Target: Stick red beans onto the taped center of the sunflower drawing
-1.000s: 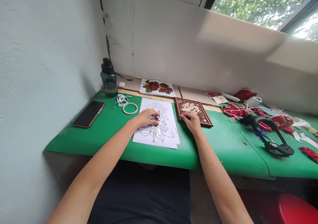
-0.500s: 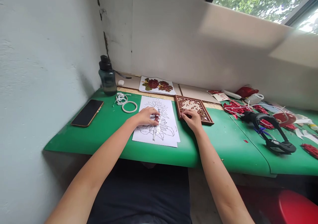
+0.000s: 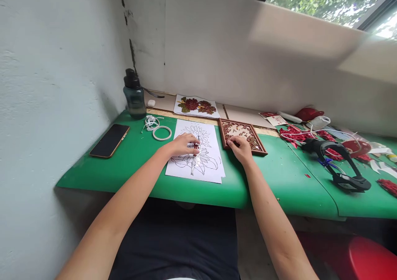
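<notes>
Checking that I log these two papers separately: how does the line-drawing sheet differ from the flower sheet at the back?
The line-drawing sheet shows mostly black outlines, while the flower sheet is filled with dark red, green and yellow.
The line-drawing sheet lies on the green tabletop, the flower sheet farther off by the wall.
The left hand is at the line-drawing sheet; neither hand is at the flower sheet.
Both are white with flower designs.

Green-topped desk (image 3: 288,185). Directly on it, left to right: smartphone (image 3: 109,141), water bottle (image 3: 135,100), white cord (image 3: 151,123), white ring (image 3: 162,139), flower-outline sheets (image 3: 209,174), brown-rimmed tray (image 3: 259,151), red shreds (image 3: 288,132), black headset (image 3: 352,185).
</notes>
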Demonstrator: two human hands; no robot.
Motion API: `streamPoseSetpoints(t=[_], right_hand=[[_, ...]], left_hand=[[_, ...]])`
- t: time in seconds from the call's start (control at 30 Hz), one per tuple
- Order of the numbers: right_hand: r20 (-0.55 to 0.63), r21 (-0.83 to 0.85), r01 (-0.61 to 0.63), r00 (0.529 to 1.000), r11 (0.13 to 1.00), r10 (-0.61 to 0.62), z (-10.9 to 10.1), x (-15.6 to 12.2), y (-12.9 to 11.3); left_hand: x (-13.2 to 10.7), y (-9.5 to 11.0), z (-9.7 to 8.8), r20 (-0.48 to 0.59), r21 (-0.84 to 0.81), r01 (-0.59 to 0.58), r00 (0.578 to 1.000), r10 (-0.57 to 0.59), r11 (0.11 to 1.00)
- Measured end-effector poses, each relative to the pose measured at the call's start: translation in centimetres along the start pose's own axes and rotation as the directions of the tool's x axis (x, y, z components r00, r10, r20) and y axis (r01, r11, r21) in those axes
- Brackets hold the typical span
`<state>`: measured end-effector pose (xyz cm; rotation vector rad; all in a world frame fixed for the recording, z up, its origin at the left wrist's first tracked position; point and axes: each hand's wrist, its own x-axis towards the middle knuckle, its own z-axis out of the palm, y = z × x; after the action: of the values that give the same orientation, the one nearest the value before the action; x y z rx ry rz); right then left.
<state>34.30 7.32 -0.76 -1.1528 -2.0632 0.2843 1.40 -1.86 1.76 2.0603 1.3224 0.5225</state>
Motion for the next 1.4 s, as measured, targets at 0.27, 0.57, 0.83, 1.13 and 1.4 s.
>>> streamPoseSetpoints(t=[0.27, 0.57, 0.83, 1.13, 1.4], right_hand=[[-0.195, 0.013, -0.085, 0.977, 0.996, 0.086, 0.0, -0.2, 0.0], [0.014, 0.11, 0.164, 0.986, 0.98, -0.166, 2.7, -0.5, -6.6], [0.13, 0.243, 0.187, 0.966, 0.952, -0.223, 4.8, -3.0, -9.4], [0.187, 0.278, 0.178, 0.954, 0.944, -0.235, 6.0, -2.5, -10.2], [0.216, 0.258, 0.191, 0.944, 0.947, -0.249, 5.6, -3.1, -10.0]], left_hand=[[0.1, 0.2, 0.0, 0.01, -0.004, 0.014, 1.0, -0.014, 1.0], [0.3, -0.3, 0.2, 0.011, 0.003, -0.015, 1.0, 0.014, 1.0], [-0.1, 0.3, -0.2, -0.001, -0.026, -0.009, 1.0, 0.008, 1.0], [0.0, 0.4, -0.2, -0.015, -0.052, -0.005, 1.0, 0.005, 0.999], [0.4, -0.5, 0.2, -0.029, -0.038, -0.04, 0.999, 0.039, 0.998]])
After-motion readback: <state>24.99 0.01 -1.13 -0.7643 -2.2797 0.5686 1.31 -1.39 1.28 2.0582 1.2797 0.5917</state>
